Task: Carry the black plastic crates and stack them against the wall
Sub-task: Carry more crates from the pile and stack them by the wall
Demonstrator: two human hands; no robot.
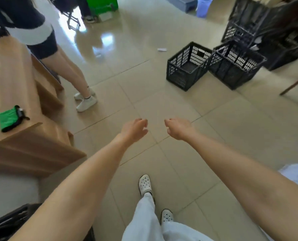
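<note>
Two black plastic crates stand side by side on the tiled floor ahead to the right: a nearer one and one touching its right side. More black crates are stacked behind them at the far right. My left hand and my right hand reach forward over bare floor, both empty with fingers loosely curled, well short of the crates.
A wooden counter with a green pouch fills the left. Another person's legs stand beside it. A black crate edge shows at bottom left. A chair leg juts in at right; a blue bin stands far back.
</note>
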